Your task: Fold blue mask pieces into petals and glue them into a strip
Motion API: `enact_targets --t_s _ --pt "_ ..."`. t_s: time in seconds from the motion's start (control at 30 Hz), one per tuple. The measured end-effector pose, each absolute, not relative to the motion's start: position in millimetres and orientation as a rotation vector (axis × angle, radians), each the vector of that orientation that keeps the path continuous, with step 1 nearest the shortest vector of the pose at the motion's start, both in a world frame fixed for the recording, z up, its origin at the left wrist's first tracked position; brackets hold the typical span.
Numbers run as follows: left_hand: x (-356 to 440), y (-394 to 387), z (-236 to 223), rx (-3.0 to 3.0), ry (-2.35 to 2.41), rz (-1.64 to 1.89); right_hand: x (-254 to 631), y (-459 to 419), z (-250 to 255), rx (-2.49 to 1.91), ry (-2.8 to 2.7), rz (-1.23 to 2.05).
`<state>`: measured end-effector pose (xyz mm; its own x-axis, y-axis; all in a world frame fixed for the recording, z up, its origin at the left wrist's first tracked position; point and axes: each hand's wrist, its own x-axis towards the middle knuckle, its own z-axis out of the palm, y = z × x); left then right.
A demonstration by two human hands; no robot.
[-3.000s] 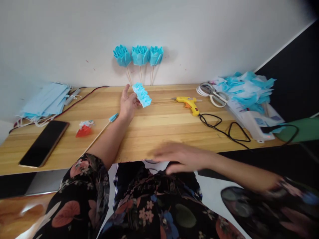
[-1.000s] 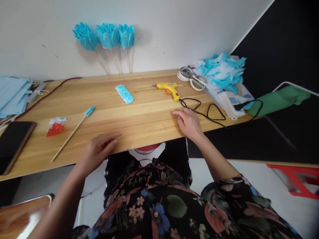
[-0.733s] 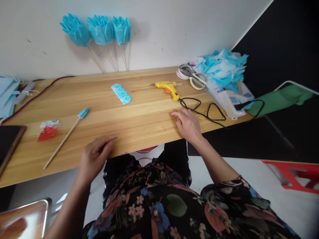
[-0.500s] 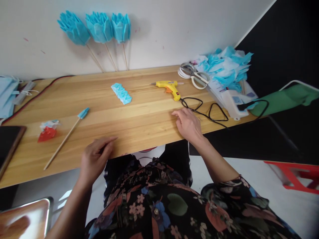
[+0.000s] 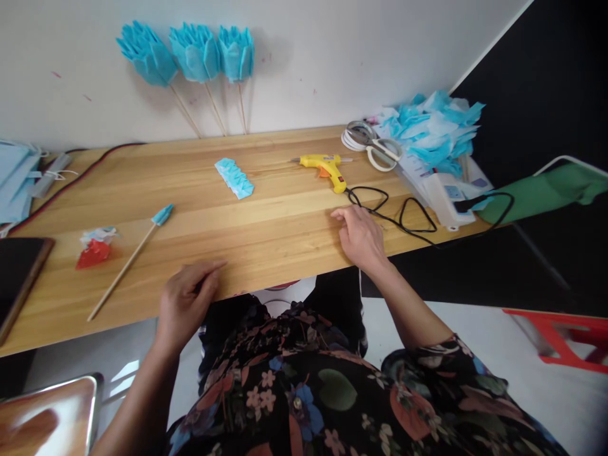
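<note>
- Head view: the left hand (image 5: pixel 190 294) rests at the near edge of the wooden table (image 5: pixel 285 221), lower left of centre, fingers loosely curled and released, with the index finger pointing inward.
- The right hand (image 5: pixel 360 234) lies right of centre, palm down, fingers lightly bent and likewise released; it is just beside the black cord (image 5: pixel 400 221) of the yellow glue gun (image 5: pixel 331 168).
- That glue gun lies on its side above the right hand, nozzle toward the left of the frame.
- Upper left of centre, a folded blue strip (image 5: pixel 234 178) lies flat, well apart from both hands.
- Left of centre, a wooden stick (image 5: pixel 121 272) with a blue tip (image 5: pixel 163 215) slants across the table, tip toward upper right; it is the thing nearest the left hand.
- Farther left are a red packet (image 5: pixel 95 253), a dark phone (image 5: pixel 21 278) cut by the frame, and blue masks (image 5: pixel 16 180).
- Upper left, three blue flowers (image 5: pixel 194 54) on sticks lean against the wall (image 5: pixel 308 38).
- Upper right, scissors (image 5: pixel 375 144) overlap a white roll (image 5: pixel 350 140), beside a pile of blue and white scraps (image 5: pixel 434 130).
- Below the scraps sits a white power strip (image 5: pixel 444 202), with a green object (image 5: pixel 551 193) at its right.
- Lower right, part of a red stool (image 5: pixel 555 335) shows.
</note>
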<state>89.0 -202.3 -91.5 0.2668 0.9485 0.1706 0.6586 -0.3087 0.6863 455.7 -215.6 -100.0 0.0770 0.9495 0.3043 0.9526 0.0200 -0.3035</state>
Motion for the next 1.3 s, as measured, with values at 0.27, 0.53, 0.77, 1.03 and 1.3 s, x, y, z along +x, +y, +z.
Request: enact_targets --t_s 0.27,0.53,0.77,1.03,1.3 --pt "87.4 -201.9 -92.0 2.061 1.440 0.820 458.0 -216.1 -96.4 -1.965 -1.863 0.102" --pt "125.6 -205.0 -72.4 1.946 1.230 0.864 402.8 -228.8 -68.2 -1.199 -1.351 1.363" --pt "166.6 -188.0 -63.9 2.075 1.030 1.065 359.3 -215.0 -63.0 -0.940 -1.213 1.660" --pt "134.3 -199.2 -63.9 2.139 1.156 1.100 349.7 -214.4 -59.5 -1.105 -1.692 1.347" --pt "27.6 -270.9 -72.3 1.787 1.673 0.788 383.9 -157.9 -50.9 -1.277 -1.690 1.022"
